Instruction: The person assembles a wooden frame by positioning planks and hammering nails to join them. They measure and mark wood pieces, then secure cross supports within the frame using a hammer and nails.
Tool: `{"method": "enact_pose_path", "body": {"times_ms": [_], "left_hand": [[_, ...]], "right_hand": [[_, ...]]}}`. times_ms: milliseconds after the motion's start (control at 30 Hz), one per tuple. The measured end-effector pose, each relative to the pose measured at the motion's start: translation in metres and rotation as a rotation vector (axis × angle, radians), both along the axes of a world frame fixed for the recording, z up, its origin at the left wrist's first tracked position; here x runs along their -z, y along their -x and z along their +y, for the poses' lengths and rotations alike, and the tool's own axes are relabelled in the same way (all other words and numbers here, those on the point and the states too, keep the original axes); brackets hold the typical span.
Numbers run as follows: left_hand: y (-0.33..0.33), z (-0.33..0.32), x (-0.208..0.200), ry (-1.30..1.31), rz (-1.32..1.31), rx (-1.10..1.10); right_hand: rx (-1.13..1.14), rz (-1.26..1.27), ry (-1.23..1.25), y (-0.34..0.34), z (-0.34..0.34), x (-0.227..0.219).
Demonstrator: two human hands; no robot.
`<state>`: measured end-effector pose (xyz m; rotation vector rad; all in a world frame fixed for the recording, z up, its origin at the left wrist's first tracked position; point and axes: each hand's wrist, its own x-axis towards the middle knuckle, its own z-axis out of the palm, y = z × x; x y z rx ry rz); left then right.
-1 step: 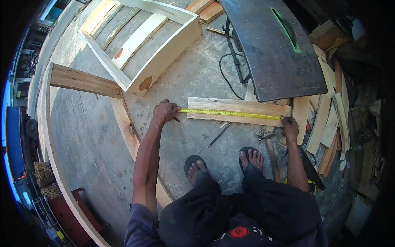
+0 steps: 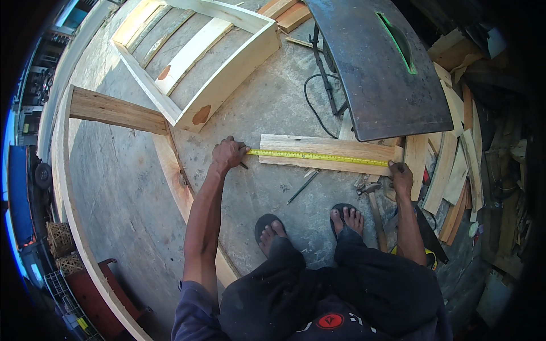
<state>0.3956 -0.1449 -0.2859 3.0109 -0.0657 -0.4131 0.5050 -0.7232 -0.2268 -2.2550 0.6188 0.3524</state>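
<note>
We wore a dark navy shirt with a short left sleeve that ended around the elbow. A rounded red emblem with a dark figure inside marked the front, pale lettering beside it. Our loose, creased trousers were black and reached down to the feet, where we had dark open sandals. Our left hand and right hand were bare.
</note>
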Motion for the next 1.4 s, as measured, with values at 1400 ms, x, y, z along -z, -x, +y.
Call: {"method": "enact_pose_path", "body": {"times_ms": [1400], "left_hand": [[0.293, -0.274, -0.198, 0.553, -0.142, -1.590]], "right_hand": [[-1.002, -0.581, -0.702, 0.045, 0.185, -0.190]]}}
